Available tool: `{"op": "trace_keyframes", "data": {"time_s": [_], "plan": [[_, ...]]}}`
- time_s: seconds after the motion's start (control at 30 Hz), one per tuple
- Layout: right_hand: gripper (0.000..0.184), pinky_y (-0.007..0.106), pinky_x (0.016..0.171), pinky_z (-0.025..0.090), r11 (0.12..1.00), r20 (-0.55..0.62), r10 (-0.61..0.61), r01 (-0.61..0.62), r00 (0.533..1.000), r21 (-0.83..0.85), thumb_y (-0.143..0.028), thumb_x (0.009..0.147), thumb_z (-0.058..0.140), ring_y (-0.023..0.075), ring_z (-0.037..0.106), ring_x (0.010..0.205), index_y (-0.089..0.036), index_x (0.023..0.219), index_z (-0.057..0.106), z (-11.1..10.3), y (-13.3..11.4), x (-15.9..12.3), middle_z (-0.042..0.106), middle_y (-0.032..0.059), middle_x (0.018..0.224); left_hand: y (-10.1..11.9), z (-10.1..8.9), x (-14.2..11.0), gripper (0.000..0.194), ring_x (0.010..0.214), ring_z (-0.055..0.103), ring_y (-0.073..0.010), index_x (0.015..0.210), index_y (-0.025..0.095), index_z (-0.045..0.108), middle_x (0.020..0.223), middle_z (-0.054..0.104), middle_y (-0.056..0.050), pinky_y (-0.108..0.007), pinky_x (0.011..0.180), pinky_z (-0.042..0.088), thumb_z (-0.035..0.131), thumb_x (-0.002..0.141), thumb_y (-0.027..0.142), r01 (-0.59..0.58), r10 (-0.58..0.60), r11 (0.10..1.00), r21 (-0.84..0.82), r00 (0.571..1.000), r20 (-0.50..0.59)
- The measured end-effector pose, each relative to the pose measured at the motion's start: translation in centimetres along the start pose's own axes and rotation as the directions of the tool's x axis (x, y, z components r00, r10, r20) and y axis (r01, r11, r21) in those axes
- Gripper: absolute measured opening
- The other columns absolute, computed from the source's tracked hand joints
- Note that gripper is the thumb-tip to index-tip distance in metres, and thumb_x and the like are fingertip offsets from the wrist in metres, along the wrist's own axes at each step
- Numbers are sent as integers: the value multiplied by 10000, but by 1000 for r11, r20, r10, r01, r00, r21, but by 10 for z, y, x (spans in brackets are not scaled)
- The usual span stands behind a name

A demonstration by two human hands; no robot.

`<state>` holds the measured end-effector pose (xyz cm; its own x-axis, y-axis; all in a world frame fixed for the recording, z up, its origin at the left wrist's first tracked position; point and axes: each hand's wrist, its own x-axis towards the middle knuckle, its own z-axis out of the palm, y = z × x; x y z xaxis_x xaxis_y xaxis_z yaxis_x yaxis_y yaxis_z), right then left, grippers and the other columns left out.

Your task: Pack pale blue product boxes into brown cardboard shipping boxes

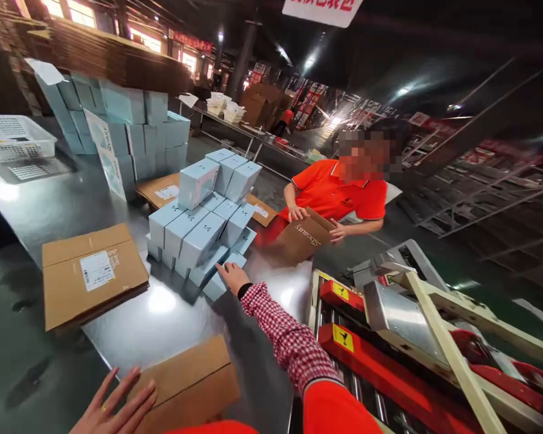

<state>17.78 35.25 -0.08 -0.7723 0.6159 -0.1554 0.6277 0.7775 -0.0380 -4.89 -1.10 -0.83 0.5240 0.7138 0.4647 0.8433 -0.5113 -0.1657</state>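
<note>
My right hand (232, 276), in a red-checked sleeve, reaches out and touches the near bottom corner of a heap of light blue boxes (199, 232) on the shiny metal table (117, 325). Its fingers are spread against one low box (217, 283), without gripping it. My left hand (113, 407) lies flat, fingers apart, on the near end of a flattened brown carton (185, 383) at the table's front edge.
Another flat carton with a white label (90, 274) lies to the left. A taller stack of blue boxes (127, 129) and a white basket (13, 137) stand behind. A person in orange (339, 193) holds a brown box (305, 238). A red roller machine (389, 337) stands right.
</note>
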Motion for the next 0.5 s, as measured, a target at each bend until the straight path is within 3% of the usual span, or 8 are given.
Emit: {"op": "trace_keyframes", "data": {"time_s": [0.13, 0.23, 0.3, 0.37, 0.4, 0.43, 0.5], "plan": [[650, 398, 904, 423, 999, -38, 25, -26, 999, -31, 56, 650, 541, 272, 484, 1060, -196, 1249, 508, 4, 13, -42, 510, 135, 1172, 13, 16, 0, 584, 1366, 256, -297, 1461, 199, 259, 1375, 501, -7, -448, 1109, 235, 352, 904, 345, 166, -165, 949, -267, 986, 26], [580, 378, 936, 423, 995, -135, 97, -101, 986, -22, 21, 705, 474, 246, 470, 1105, -179, 1249, 494, 4, 29, -97, 457, 133, 1255, 8, 40, -8, 781, 1368, 268, -304, 1476, 191, 193, 1362, 506, -83, -398, 1044, 365, 513, 824, 480, 199, -225, 892, -405, 974, -16], [560, 390, 952, 432, 990, -319, 139, -130, 937, 50, -5, 715, 439, 251, 445, 1162, -157, 1253, 476, 2, 36, -137, 412, 152, 1299, -7, 55, -13, 842, 1355, 295, -318, 1467, 201, 217, 1388, 469, -111, -416, 1056, 362, 569, 776, 529, 206, -254, 862, -463, 966, -43], [565, 420, 978, 430, 987, -542, 147, -85, 828, 139, -44, 703, 450, 263, 411, 1223, -160, 1255, 456, -7, 34, -176, 382, 156, 1330, -29, 66, -13, 695, 1329, 351, -304, 1429, 232, 305, 1401, 455, -105, -432, 1069, 347, 524, 819, 483, 306, -366, 794, -525, 931, -10], [566, 442, 996, 418, 983, -637, 153, -50, 755, 176, -70, 707, 465, 268, 397, 1244, -167, 1264, 439, -14, 30, -194, 375, 154, 1341, -40, 68, -10, 607, 1300, 396, -298, 1391, 234, 370, 1382, 476, -104, -440, 1063, 353, 491, 841, 458, 421, -470, 715, -557, 880, 62], [566, 467, 1012, 401, 978, -705, 166, -24, 689, 207, -109, 718, 489, 274, 391, 1253, -174, 1276, 419, -23, 25, -211, 376, 152, 1347, -51, 69, -6, 536, 1264, 442, -297, 1339, 226, 439, 1345, 515, -107, -453, 1054, 359, 461, 852, 448, 556, -579, 599, -576, 798, 168], [565, 494, 1003, 401, 951, -765, 253, -7, 592, 310, -220, 737, 565, 286, 432, 1213, -178, 1278, 407, -42, 9, -240, 437, 146, 1299, -67, 68, 8, 531, 1191, 506, -322, 1212, 164, 552, 1250, 582, -144, -474, 1029, 374, 431, 829, 512, 795, -702, 271, -542, 549, 454]]}}
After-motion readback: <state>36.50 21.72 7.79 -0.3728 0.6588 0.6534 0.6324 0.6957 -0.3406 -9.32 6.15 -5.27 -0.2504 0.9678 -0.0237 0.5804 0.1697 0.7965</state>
